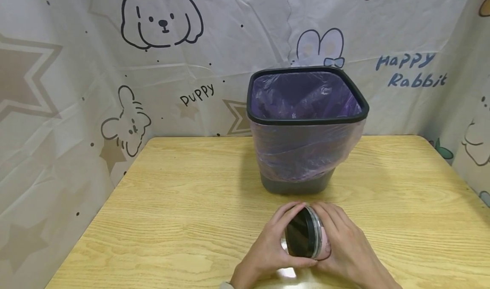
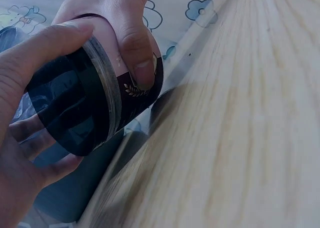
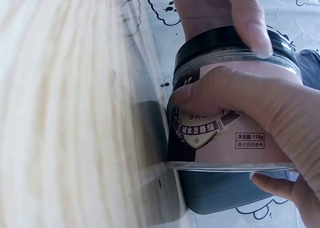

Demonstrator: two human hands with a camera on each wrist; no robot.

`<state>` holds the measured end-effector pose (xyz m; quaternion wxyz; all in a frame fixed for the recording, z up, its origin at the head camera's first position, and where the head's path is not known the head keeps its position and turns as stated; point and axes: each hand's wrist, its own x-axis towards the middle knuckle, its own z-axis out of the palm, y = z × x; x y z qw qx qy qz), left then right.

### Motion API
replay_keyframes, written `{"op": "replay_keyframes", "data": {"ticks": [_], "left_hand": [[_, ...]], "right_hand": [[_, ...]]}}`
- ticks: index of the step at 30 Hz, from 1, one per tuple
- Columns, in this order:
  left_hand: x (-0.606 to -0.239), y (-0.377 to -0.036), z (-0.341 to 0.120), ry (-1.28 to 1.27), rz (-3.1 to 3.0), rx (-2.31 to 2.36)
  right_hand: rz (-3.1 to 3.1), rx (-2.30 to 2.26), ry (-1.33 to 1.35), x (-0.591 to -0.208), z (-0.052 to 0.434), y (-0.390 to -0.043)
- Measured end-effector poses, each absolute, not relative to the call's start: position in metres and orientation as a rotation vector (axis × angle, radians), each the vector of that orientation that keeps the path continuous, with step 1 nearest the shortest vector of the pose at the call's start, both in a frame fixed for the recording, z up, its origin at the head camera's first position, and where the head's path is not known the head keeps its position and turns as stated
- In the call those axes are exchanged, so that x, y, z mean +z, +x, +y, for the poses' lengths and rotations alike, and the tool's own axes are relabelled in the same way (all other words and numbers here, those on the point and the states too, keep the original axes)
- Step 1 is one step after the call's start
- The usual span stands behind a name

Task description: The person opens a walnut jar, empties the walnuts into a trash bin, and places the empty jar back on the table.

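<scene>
A short round jar (image 1: 326,245) with a pink and black label is held between both hands near the front of the table, tipped so its lid faces left. My right hand (image 1: 350,242) grips the jar's body, its thumb lying across the label in the right wrist view. Around the black lid (image 1: 300,236) curl the fingers and thumb of my left hand (image 1: 264,248). The left wrist view shows the lid's glossy top (image 2: 62,105) and a clear ring between lid and label. The lid is on the jar.
Beyond the hands stands a grey bin (image 1: 296,187) with a black rim and a purple plastic liner (image 1: 302,148) folded over its edge. The wood-grain table (image 1: 172,204) meets a printed cloth backdrop (image 1: 214,59) at the back and sides.
</scene>
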<state>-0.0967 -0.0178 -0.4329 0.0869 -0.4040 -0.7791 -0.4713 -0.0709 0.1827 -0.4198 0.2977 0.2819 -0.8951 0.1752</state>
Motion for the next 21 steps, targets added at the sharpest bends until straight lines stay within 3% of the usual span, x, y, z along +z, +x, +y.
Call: {"op": "replay_keyframes", "data": {"ticks": [21], "left_hand": [[-0.4338,-0.0976,-0.0166,-1.244,-2.314,-1.350]], "right_hand": [[-2.345,0.490,0.760,-0.4193,0.1814,-0.0718]]}}
